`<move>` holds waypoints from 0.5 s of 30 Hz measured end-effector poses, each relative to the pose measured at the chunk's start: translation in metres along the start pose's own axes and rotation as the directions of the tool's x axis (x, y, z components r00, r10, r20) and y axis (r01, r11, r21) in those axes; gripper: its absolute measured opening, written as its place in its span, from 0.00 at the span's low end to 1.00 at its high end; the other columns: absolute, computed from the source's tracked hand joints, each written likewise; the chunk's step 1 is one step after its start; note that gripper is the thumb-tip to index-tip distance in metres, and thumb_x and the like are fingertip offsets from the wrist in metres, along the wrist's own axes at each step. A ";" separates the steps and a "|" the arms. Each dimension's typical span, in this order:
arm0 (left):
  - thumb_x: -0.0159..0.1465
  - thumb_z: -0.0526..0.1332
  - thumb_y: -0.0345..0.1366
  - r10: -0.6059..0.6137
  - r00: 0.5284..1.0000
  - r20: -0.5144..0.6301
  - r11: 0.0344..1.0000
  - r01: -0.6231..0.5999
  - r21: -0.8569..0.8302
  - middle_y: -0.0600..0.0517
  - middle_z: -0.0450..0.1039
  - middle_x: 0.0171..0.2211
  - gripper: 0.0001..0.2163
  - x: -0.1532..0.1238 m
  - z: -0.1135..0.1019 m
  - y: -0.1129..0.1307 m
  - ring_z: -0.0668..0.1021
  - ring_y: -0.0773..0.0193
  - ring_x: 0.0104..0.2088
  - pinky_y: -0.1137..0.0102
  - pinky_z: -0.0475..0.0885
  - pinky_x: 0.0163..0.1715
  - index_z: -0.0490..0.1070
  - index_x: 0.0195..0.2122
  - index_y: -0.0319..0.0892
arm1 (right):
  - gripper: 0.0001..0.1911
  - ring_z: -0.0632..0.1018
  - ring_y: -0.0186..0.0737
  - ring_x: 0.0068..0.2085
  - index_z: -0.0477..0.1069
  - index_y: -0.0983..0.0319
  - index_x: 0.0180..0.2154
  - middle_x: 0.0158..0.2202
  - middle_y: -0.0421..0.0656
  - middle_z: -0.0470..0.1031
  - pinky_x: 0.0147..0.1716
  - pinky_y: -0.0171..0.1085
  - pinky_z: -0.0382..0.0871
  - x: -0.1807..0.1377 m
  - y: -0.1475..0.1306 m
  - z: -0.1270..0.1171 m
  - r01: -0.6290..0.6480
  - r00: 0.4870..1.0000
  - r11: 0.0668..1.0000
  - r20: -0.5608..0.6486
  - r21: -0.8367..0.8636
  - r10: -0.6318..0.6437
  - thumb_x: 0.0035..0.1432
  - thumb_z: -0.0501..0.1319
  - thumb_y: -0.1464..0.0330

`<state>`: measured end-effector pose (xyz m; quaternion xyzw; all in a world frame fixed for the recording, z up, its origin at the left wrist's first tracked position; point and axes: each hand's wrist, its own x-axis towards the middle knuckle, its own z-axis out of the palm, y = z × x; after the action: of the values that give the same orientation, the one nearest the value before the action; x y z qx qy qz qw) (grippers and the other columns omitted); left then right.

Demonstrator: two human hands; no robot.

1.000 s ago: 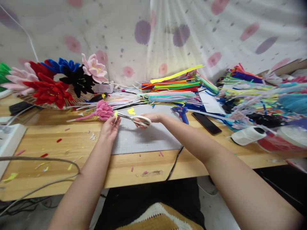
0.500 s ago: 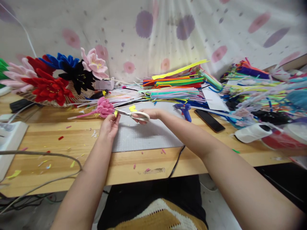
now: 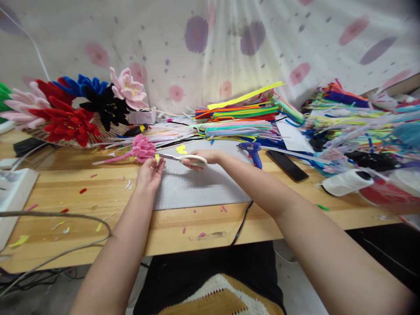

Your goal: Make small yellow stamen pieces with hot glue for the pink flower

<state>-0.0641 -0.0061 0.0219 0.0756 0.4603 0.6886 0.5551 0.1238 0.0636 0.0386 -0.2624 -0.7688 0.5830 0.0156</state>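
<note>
My left hand (image 3: pixel 150 174) is closed in a pinch on a small yellow strip (image 3: pixel 157 157) at the left edge of the cutting mat (image 3: pixel 203 188). My right hand (image 3: pixel 197 160) grips scissors (image 3: pixel 197 162) with pale handles, and their metal blades point left at the yellow strip. Just beyond my left fingertips lies a pink fuzzy flower (image 3: pixel 143 148) with its stem to the left; whether my fingers touch it I cannot tell. Yellow scraps (image 3: pixel 181 149) lie on the mat behind the scissors.
A blue glue gun (image 3: pixel 252 153) and a phone (image 3: pixel 287 165) lie right of the mat. Bundles of coloured pipe cleaners (image 3: pixel 243 113) line the back. Finished fuzzy flowers (image 3: pixel 70 120) stand at the left, above a white power strip (image 3: pixel 18 197). A cable (image 3: pixel 82 213) crosses the front left.
The scissors and my right hand have shifted very slightly to the right. My left hand stays almost in place with the yellow strip.
</note>
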 end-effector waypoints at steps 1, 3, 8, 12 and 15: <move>0.50 0.54 0.22 -0.007 1.000 -0.005 1.000 0.007 0.001 0.56 0.67 0.19 0.07 0.000 0.000 0.000 0.76 0.73 0.27 0.75 0.74 0.38 0.63 0.20 0.40 | 0.27 0.62 0.26 0.15 0.62 0.64 0.25 0.14 0.35 0.61 0.16 0.27 0.55 -0.003 -0.002 0.001 -0.004 1.000 0.999 0.029 0.032 0.003 0.53 0.53 0.46; 0.50 0.54 0.22 -0.013 1.000 -0.016 1.000 0.013 0.016 0.56 0.67 0.20 0.07 -0.001 -0.001 0.000 0.76 0.72 0.29 0.75 0.74 0.36 0.62 0.21 0.40 | 0.28 0.62 0.26 0.15 0.61 0.64 0.26 0.14 0.35 0.62 0.15 0.27 0.55 -0.007 -0.005 0.002 -0.017 0.996 0.995 0.088 0.101 0.008 0.53 0.49 0.44; 0.49 0.56 0.24 0.005 0.997 -0.075 0.999 -0.002 0.037 0.56 0.66 0.20 0.05 -0.006 0.003 0.001 0.74 0.75 0.25 0.81 0.68 0.25 0.64 0.22 0.39 | 0.28 0.63 0.27 0.17 0.63 0.64 0.27 0.16 0.36 0.62 0.17 0.29 0.57 -0.017 -0.005 -0.004 -0.063 0.997 0.998 -0.042 0.020 0.064 0.52 0.50 0.43; 0.48 0.59 0.24 0.025 0.999 -0.047 0.996 -0.020 0.089 0.56 0.68 0.23 0.06 -0.009 0.005 -0.008 0.73 0.76 0.24 0.82 0.64 0.22 0.64 0.26 0.39 | 0.25 0.70 0.32 0.25 0.68 0.64 0.31 0.25 0.41 0.70 0.24 0.30 0.60 -0.033 0.007 -0.018 -0.287 0.868 0.919 -0.479 -0.270 0.130 0.47 0.58 0.46; 0.45 0.63 0.25 0.073 0.997 0.002 0.977 -0.072 0.199 0.56 0.69 0.24 0.12 -0.010 0.006 -0.020 0.74 0.74 0.26 0.80 0.64 0.23 0.61 0.30 0.40 | 0.24 0.73 0.40 0.35 0.70 0.62 0.37 0.36 0.45 0.75 0.31 0.33 0.62 -0.052 0.024 -0.025 -0.506 0.674 0.792 -0.730 -0.341 0.116 0.50 0.57 0.49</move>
<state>-0.0427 -0.0125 0.0146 0.1457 0.5254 0.6589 0.5182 0.1863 0.0678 0.0397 -0.5818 -0.7766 0.2108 0.1181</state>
